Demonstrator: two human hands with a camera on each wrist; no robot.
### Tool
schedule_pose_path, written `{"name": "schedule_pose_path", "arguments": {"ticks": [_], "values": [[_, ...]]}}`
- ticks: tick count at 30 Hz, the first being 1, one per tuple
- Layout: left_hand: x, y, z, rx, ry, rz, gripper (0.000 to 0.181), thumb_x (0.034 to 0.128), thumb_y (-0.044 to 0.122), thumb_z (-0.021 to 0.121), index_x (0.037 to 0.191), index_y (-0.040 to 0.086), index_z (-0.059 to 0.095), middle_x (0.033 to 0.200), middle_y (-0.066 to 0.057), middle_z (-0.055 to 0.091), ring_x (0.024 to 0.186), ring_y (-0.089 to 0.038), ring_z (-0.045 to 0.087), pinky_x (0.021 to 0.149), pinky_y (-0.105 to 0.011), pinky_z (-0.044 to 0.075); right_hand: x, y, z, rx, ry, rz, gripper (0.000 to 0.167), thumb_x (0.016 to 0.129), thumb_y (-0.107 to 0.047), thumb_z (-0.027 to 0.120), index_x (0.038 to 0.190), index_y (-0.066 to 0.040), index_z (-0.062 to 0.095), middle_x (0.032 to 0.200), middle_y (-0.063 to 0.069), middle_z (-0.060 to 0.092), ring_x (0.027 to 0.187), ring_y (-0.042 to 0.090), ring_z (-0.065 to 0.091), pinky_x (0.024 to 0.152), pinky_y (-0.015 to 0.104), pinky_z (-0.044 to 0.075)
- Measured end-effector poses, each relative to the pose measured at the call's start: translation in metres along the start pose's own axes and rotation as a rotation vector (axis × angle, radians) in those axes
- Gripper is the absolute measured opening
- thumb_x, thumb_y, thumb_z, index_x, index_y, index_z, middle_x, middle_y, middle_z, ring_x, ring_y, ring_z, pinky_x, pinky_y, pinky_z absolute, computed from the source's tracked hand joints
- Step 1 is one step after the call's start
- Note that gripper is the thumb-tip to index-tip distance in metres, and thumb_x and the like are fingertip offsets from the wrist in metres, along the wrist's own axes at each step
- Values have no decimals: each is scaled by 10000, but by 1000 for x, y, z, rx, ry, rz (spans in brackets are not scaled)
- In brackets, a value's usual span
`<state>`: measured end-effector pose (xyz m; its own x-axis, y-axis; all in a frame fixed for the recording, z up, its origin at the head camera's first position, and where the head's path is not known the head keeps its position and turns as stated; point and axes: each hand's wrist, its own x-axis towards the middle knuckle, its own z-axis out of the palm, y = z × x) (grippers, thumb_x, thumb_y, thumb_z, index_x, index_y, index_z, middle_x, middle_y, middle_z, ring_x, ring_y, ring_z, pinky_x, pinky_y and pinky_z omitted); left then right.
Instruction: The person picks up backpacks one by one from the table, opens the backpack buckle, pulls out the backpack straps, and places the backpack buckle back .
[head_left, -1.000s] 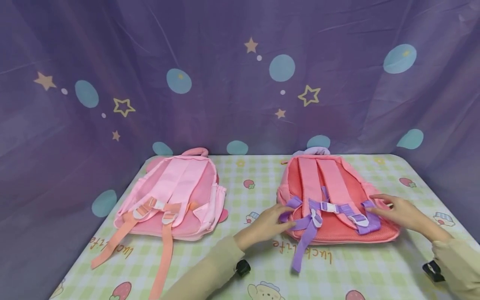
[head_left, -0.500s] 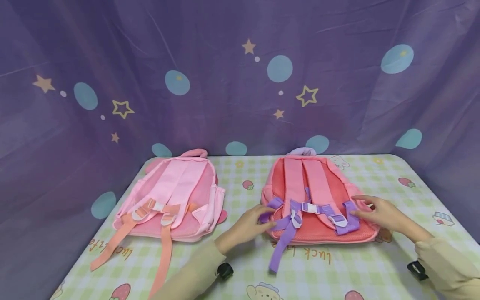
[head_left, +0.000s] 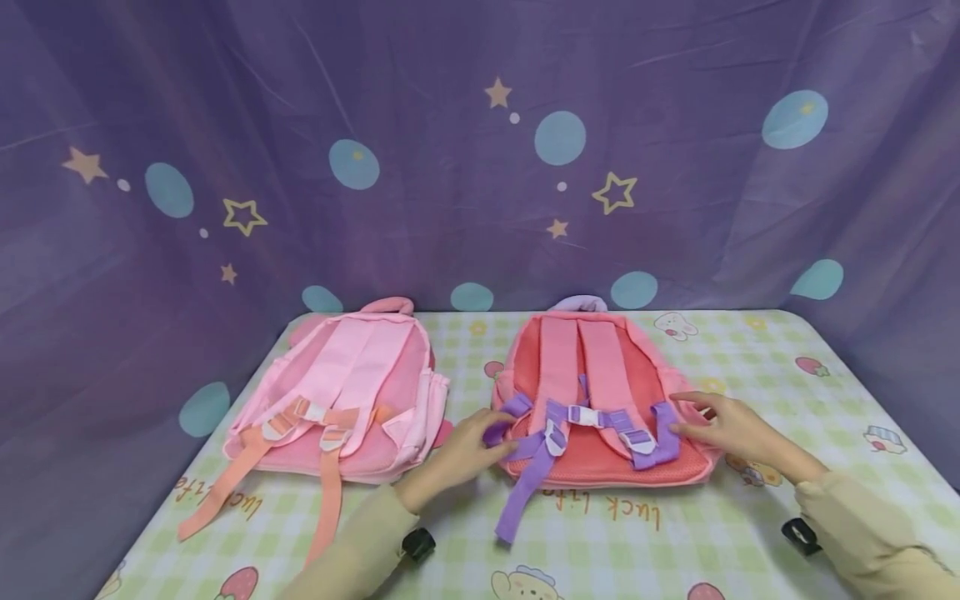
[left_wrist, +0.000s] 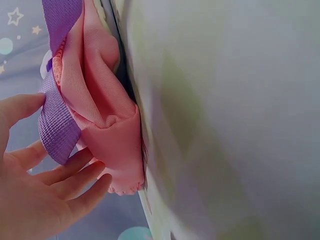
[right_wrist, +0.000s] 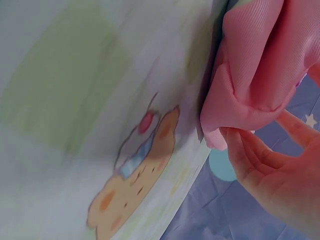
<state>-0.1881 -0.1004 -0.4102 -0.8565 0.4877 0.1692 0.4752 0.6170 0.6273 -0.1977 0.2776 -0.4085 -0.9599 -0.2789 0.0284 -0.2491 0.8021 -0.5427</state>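
Observation:
A coral-pink backpack (head_left: 622, 358) with purple webbing straps and white buckles lies back-panel up on the table. My left hand (head_left: 461, 450) is at its left side. In the left wrist view, thumb and index finger lie either side of a purple strap (left_wrist: 56, 117), and the other fingers spread against the side pocket (left_wrist: 117, 145). My right hand (head_left: 731, 429) holds the opposite side; in the right wrist view its fingers bend against the side pocket (right_wrist: 250, 100). A second, light-pink backpack (head_left: 337, 392) with orange straps lies to the left, untouched, close to my left hand.
A green-checked tablecloth (head_left: 600, 558) with cartoon prints covers the table. A purple curtain (head_left: 450, 233) with stars and blue ovals hangs behind it and on both sides. The light-pink backpack's loose orange strap (head_left: 326, 508) trails toward my left sleeve.
The coral-pink backpack has slid left across the table, with both hands moving along at its sides. It is now nearer the light-pink backpack, which has stayed in place.

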Motion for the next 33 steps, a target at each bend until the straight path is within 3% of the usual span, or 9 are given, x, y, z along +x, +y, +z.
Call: {"name": "schedule_pose_path", "arguments": {"ticks": [3,8,16,30,33], "values": [[-4,-3,-5,-3,7,-5,355,820,250,605,1113,54,572,1035,-75,569,959,-198,534,844,-365,425,2,-4,3,16,-3,-14,603,769,-446,630,1218,-60,514,1085,174,560,890,259,523,661,343,434],[-8,-9,-12,71,24,11,340,811,244,609,1092,57,575,1013,-77,575,925,-201,546,820,-357,435,7,-10,9,41,1,-38,590,764,-420,646,1212,-59,518,1080,151,564,877,243,516,673,344,429],[-12,-13,-24,184,-12,14,306,817,236,603,1059,54,564,921,-38,558,835,-180,527,748,-340,444,14,-20,20,44,19,-54,599,738,-434,666,1193,-65,541,1056,142,579,855,228,530,662,323,433],[-14,-16,-38,317,-7,85,276,790,214,630,1009,58,572,799,-4,548,731,-144,504,655,-285,422,21,-30,27,28,32,-85,594,735,-432,671,1180,-57,551,1062,148,584,854,232,537,671,329,437],[-14,-17,-40,358,3,98,271,779,226,638,990,68,577,796,-7,557,748,-155,512,725,-318,416,22,-30,30,32,44,-82,592,729,-426,677,1177,-60,553,1052,147,586,854,234,536,670,333,435]]}}
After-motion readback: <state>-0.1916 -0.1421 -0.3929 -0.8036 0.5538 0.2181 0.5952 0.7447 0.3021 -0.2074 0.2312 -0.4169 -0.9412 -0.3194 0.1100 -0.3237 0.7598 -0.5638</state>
